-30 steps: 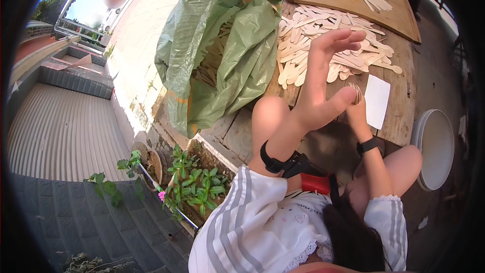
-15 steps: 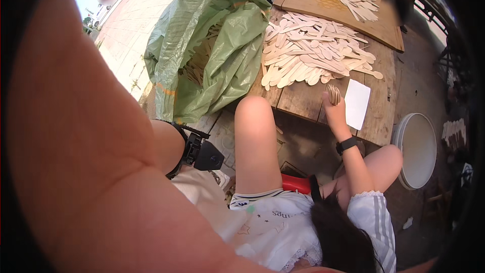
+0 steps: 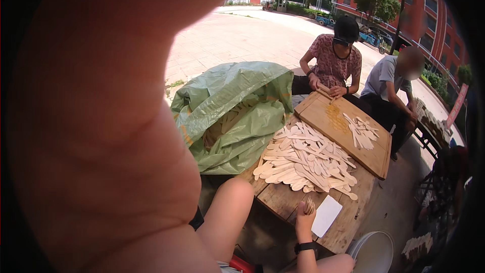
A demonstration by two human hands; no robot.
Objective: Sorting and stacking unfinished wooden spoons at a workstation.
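Wooden spoons lie in a broad loose pile [image 3: 305, 159] on a plank table [image 3: 275, 199]. My right hand [image 3: 304, 219], with a dark band at its wrist, is closed around a small bundle of wooden spoons [image 3: 309, 206], their ends showing above the fingers. A white paper sheet [image 3: 327, 216] rests on the planks just right of that hand. My left hand [image 3: 116, 121] looms very close and blurred across the left side, raised up by the camera; its fingers lie outside the picture.
A green woven sack [image 3: 232, 116] gapes at the left of the pile, spoons inside. Across the table a co-worker [image 3: 336, 63] handles sticks over a wooden board [image 3: 348, 136]; another person [image 3: 391, 78] sits beside. A white bucket [image 3: 374, 253] stands on the ground at right.
The view has tilted up, bringing the co-workers, yard and buildings into sight. My left arm still fills the left side, now reaching to the top edge. The right hand keeps its bundle.
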